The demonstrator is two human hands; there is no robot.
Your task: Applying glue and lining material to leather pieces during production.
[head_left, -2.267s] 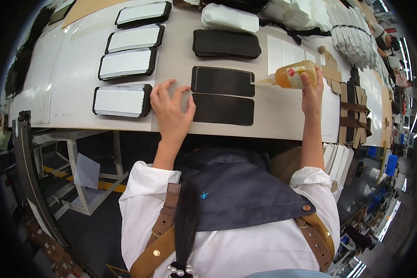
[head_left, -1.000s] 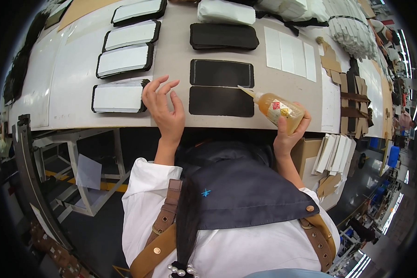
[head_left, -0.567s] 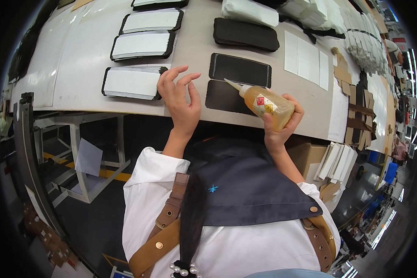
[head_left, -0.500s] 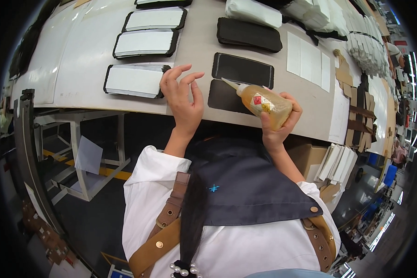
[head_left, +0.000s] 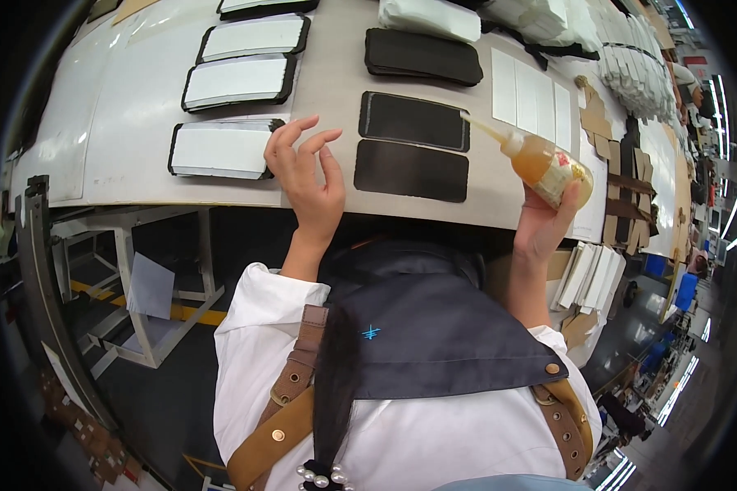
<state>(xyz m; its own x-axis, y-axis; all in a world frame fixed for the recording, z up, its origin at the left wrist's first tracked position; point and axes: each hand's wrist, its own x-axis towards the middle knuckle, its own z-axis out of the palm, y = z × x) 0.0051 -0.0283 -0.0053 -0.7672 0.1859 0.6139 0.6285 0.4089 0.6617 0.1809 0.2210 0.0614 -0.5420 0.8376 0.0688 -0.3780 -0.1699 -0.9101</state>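
Observation:
My right hand point(head_left: 546, 219) grips a clear squeeze bottle point(head_left: 549, 169) of amber liquid, tilted so its narrow nozzle points up and left. The nozzle tip is over the right edge of a black rectangular panel point(head_left: 414, 121) with rounded corners and a pale line along its edges. Just nearer to me lies a second black panel point(head_left: 411, 170), plain and flat. My left hand point(head_left: 309, 173) hovers empty with fingers apart and bent. It is nearest to a stack of white panels with black borders point(head_left: 221, 150), whose right end its fingers partly cover.
More white-topped, black-edged stacks point(head_left: 237, 82) run up the table's left side. Beyond the flat panels sit a black stack point(head_left: 423, 57) and a white bundle point(head_left: 430, 18). White strips point(head_left: 532, 88) and brown cardboard pieces point(head_left: 622, 184) lie to the right. A metal-framed stand point(head_left: 131, 270) stands below left.
My right hand has carried the bottle to the right, away from the nearer black panel, which now shows fully. My left hand stays beside the white stack. The whole view has shifted slightly.

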